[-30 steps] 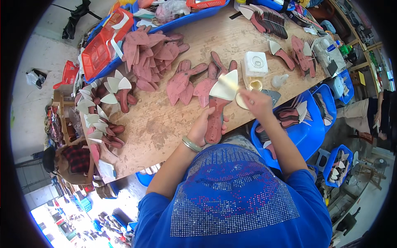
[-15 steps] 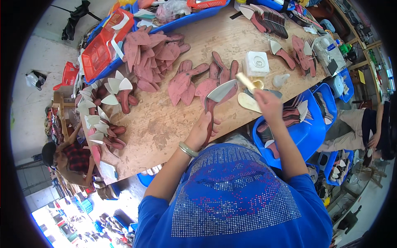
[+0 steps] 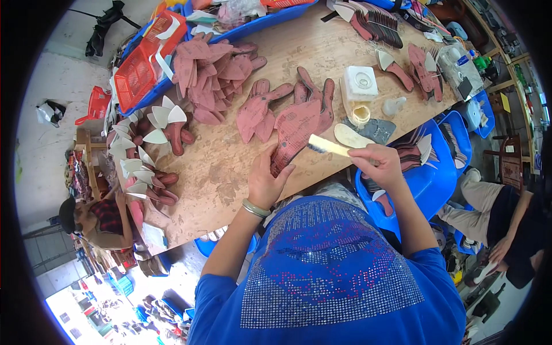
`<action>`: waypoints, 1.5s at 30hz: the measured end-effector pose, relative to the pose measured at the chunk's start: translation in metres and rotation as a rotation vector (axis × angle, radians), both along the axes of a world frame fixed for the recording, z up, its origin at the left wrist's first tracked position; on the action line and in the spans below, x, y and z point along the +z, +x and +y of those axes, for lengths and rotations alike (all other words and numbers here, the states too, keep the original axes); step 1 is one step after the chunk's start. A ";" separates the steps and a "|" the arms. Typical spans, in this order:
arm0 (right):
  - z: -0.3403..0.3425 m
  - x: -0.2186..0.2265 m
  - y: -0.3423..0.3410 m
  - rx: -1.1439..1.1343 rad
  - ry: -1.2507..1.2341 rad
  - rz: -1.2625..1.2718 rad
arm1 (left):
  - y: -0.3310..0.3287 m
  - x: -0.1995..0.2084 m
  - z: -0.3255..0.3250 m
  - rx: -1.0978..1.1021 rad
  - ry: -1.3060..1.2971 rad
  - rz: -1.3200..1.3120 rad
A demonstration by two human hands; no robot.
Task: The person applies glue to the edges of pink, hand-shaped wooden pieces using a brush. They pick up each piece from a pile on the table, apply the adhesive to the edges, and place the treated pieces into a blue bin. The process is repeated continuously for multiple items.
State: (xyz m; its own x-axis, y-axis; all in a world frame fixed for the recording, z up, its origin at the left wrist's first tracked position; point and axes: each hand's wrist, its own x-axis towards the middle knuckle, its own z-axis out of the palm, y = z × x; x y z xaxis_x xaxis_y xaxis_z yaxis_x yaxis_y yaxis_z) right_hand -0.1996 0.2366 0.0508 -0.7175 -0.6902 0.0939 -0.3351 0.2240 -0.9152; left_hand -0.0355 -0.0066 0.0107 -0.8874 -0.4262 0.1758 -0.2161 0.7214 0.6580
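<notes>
My left hand grips a reddish insole by its narrow end, thumb on top, with the broad pointed end tilted away over the table. In my right hand is a small brush with a flat cream handle, pinched between thumb and fingers. Its dark bristles are beside the insole's right edge; whether they touch it I cannot tell. Just beyond the brush stand a small open pot with a crusted rim and a white block-shaped container. A cream sole-shaped piece lies near the pot.
Reddish insoles lie heaped at the far left. White-tipped ones line the left edge. Blue bins hold more at the right. Red baskets stand back left. One person sits at left, another at right.
The held insole has turned, its pale tip giving way to a reddish face. My right hand has lowered, bringing the brush toward the insole. The person at right has moved nearer.
</notes>
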 end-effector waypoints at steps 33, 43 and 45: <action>-0.073 0.059 0.028 0.082 0.288 0.573 | 0.067 0.003 -0.008 -0.038 -0.336 0.157; -0.096 0.064 0.017 0.121 0.116 0.562 | 0.100 -0.003 -0.013 0.102 -0.324 0.217; -0.096 0.057 0.000 0.100 0.345 0.612 | 0.108 0.000 -0.012 0.171 -0.262 0.193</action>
